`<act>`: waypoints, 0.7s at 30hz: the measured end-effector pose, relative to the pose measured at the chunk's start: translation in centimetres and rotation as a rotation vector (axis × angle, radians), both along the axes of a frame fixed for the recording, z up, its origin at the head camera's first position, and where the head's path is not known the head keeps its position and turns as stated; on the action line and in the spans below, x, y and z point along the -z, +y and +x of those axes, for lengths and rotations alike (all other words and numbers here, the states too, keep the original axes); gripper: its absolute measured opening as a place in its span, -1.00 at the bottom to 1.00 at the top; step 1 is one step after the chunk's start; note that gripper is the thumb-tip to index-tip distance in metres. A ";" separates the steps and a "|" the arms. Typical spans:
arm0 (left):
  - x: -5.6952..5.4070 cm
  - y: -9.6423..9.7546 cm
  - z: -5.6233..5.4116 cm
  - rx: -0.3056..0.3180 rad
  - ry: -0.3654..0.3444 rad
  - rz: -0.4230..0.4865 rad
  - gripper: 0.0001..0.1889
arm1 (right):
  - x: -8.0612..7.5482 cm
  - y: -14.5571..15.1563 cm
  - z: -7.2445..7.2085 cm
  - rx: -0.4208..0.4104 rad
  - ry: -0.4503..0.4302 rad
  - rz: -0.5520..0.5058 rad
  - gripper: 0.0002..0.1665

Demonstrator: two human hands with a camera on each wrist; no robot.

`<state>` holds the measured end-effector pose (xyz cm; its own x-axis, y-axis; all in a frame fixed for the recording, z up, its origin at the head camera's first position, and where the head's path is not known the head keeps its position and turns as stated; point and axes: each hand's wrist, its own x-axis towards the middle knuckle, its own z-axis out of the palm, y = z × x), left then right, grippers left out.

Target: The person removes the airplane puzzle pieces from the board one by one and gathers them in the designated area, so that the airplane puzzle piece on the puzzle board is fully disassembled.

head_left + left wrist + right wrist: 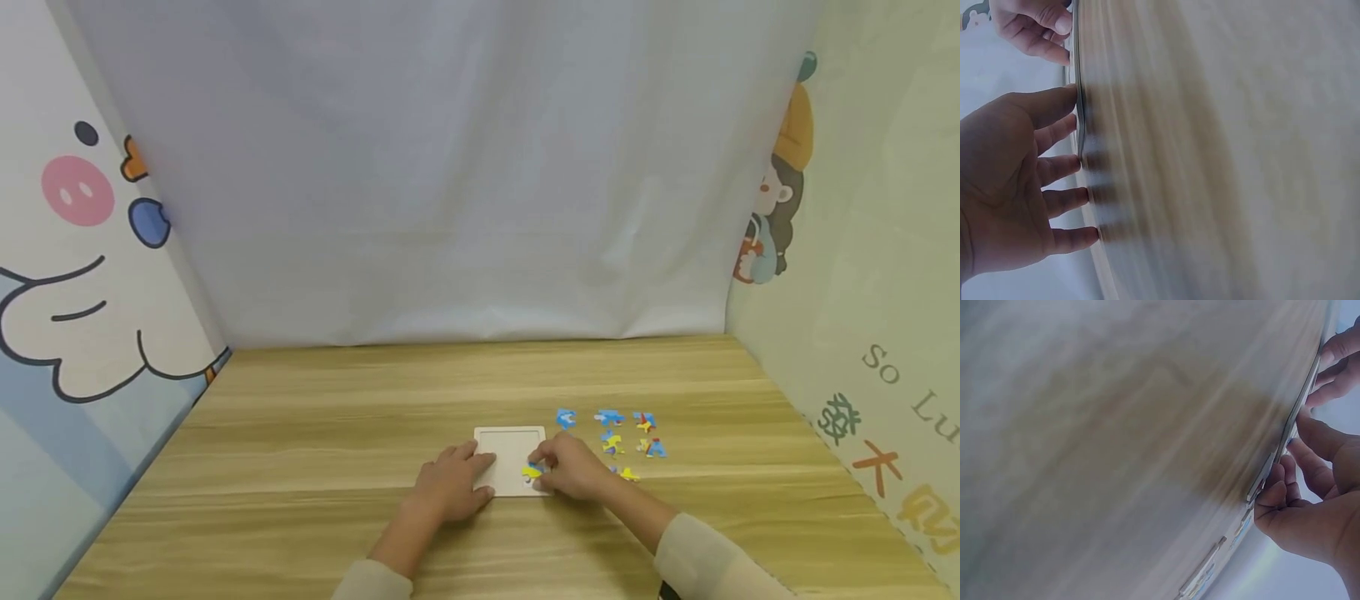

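Note:
A pale square puzzle tray (502,492) with a raised rim lies flat on the table. My left hand (452,483) rests at its left side, fingers spread, some tips on the tray; in the left wrist view that hand (1016,181) shows its fingertips touching down along the tray edge and tabletop. At the tray's lower right corner is a yellow and blue jigsaw piece (532,472). The thumb and index finger of my right hand (576,468) pinch it there. In the right wrist view, the right hand (1319,481) has its other fingers curled, and the piece is hidden.
Several loose jigsaw pieces lie right of the tray, among them a blue one (566,418), a blue and white one (609,417) and a red and blue one (652,448). A yellow piece (627,474) is partly behind the right hand. A pale curtain (480,208) hangs behind the table.

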<state>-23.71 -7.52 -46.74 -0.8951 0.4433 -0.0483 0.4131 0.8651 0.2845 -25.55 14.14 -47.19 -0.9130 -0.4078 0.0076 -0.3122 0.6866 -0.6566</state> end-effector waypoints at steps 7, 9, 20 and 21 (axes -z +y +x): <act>-0.3 -0.2 -0.1 -0.008 -0.009 0.008 -0.51 | 0.1 -0.2 -0.3 -0.021 0.015 -0.001 -0.70; -0.4 -0.2 0.0 -0.008 -0.009 0.011 -0.51 | 0.0 -0.3 -0.2 -0.031 0.037 -0.008 -0.68; -0.3 0.0 0.1 0.003 -0.027 -0.028 -0.50 | -0.3 -0.1 0.2 -0.067 0.060 -0.149 -0.74; -0.2 0.0 0.1 0.003 -0.028 -0.027 -0.50 | -0.3 0.1 0.2 -0.067 0.037 -0.176 -0.75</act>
